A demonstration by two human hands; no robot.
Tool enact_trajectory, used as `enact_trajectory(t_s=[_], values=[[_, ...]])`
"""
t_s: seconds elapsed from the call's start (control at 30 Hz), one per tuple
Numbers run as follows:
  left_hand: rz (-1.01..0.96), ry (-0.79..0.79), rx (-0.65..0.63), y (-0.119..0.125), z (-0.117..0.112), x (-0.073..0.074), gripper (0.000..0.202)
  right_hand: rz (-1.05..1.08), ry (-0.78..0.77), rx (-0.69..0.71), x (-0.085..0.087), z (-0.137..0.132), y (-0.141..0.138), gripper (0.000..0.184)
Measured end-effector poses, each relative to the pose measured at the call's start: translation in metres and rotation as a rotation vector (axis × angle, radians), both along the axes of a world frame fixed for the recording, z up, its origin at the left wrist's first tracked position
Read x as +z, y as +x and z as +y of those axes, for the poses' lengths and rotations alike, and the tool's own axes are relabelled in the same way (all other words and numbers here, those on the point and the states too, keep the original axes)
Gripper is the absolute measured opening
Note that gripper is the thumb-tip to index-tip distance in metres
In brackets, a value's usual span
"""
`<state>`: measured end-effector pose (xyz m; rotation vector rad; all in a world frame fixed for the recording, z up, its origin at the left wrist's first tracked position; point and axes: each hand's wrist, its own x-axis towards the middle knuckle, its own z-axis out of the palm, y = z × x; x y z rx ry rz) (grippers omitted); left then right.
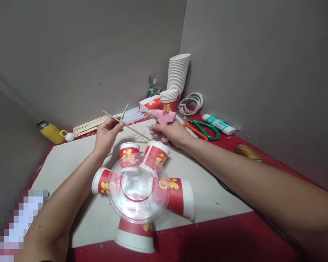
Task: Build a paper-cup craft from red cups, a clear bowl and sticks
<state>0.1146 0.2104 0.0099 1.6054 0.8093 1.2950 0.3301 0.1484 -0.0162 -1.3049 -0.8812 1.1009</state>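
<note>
My left hand pinches thin wooden sticks that cross one another near its fingertips. One long stick slants down to the right, towards the rim of a paper cup. My right hand is wrapped round a pink hot glue gun, its nozzle pointing left. Closer to me, red-and-white paper cups with yellow characters lie tipped in a ring, among them a right-hand cup and a front cup. A clear round plastic lid covers their inner ends.
Stacked paper cups stand in the far corner beside a coiled white cord. Green-handled scissors and a teal-and-white packet lie right. At left are a yellow bottle and bundled sticks. Grey walls enclose the table.
</note>
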Motion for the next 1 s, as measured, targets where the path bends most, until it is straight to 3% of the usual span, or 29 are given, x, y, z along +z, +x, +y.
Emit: enact_trajectory(t_s=[0.3, 0.83, 0.93, 1.0], values=[[0.030, -0.072, -0.006, 0.000, -0.006, -0.001, 0.020, -0.004, -0.015, 0.000, -0.001, 0.001, 0.000, 0.006], [-0.095, 0.105, 0.127, 0.004, -0.007, 0.003, 0.013, -0.081, -0.013, -0.071, -0.002, 0.002, 0.002, 0.007], [-0.107, 0.108, 0.137, 0.004, -0.010, 0.005, 0.010, -0.203, 0.014, -0.107, -0.004, 0.002, 0.006, 0.007], [-0.116, 0.115, 0.140, 0.005, -0.012, 0.007, 0.010, -0.422, 0.046, -0.122, -0.006, 0.003, 0.009, 0.012]])
